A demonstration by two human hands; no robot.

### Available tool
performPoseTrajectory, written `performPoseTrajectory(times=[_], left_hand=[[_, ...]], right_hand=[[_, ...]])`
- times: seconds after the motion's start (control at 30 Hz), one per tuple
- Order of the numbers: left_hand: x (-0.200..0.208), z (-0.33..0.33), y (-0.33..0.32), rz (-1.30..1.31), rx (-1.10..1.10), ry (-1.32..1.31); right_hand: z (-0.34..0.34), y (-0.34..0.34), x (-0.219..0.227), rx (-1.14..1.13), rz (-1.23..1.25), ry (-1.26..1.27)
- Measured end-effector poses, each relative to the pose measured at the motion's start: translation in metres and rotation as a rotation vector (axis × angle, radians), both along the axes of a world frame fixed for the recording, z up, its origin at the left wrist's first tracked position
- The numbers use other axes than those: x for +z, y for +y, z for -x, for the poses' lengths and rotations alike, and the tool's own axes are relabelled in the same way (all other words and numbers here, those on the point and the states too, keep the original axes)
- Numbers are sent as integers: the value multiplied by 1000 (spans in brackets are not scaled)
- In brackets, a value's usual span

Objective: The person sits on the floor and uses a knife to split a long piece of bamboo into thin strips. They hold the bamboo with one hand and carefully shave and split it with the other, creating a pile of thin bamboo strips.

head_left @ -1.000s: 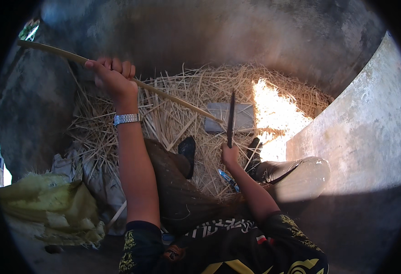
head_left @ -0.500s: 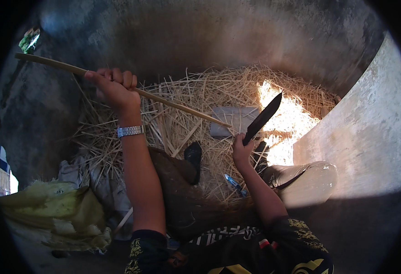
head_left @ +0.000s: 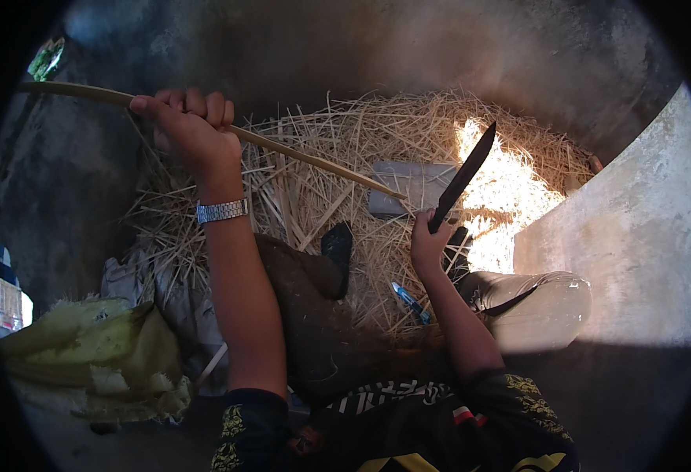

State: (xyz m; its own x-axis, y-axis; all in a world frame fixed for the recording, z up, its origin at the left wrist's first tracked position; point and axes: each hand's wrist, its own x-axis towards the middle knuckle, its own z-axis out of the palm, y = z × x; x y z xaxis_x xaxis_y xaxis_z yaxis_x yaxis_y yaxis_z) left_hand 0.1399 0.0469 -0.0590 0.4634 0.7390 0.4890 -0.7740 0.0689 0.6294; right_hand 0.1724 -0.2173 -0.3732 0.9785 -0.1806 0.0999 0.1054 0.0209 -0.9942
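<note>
My left hand (head_left: 196, 132) is closed around a long, thin wooden strip (head_left: 314, 161), with a metal-banded watch on that wrist. The strip slants from the upper left down toward the middle, its lower tip near a grey block (head_left: 424, 179). In my right hand (head_left: 428, 244) I grip a dark-bladed knife (head_left: 467, 175), its blade angled up and to the right. The strip's lower tip is just left of the knife's handle end; I cannot tell whether they touch.
Straw-like shavings (head_left: 298, 181) cover the floor around the block. A blue-and-silver tool (head_left: 411, 302) lies between my legs. At the lower left is a frayed yellow-green sack (head_left: 94, 354). A curved concrete wall (head_left: 345, 47) rises behind, and a pale wall (head_left: 628, 228) stands at the right.
My left hand has shifted slightly up and left with the strip. My right hand and the knife sit slightly higher and farther right in view, the blade more upright.
</note>
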Motion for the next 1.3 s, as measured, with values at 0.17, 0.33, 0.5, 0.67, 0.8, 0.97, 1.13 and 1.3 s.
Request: performPoseTrajectory(times=[0.17,0.33,0.5,0.67,0.8,0.97,1.13,1.3], left_hand=[[5,0,0,37,83,50],[1,-2,1,-3,70,29],[4,0,-4,29,46,23],[5,2,-3,50,84,51],[1,0,-1,34,66,35],[2,1,-2,2,39,8],[5,4,-7,97,-26,42],[1,0,7,18,-342,-24]], right_hand=[[7,-5,-52,264,677,628],[-4,-1,21,97,595,238],[8,-3,9,30,125,-40],[15,-24,-52,179,764,408],[0,-14,2,125,730,86],[8,-7,38,104,253,-34],[23,-29,-65,50,378,847],[-25,-47,-55,87,488,550]])
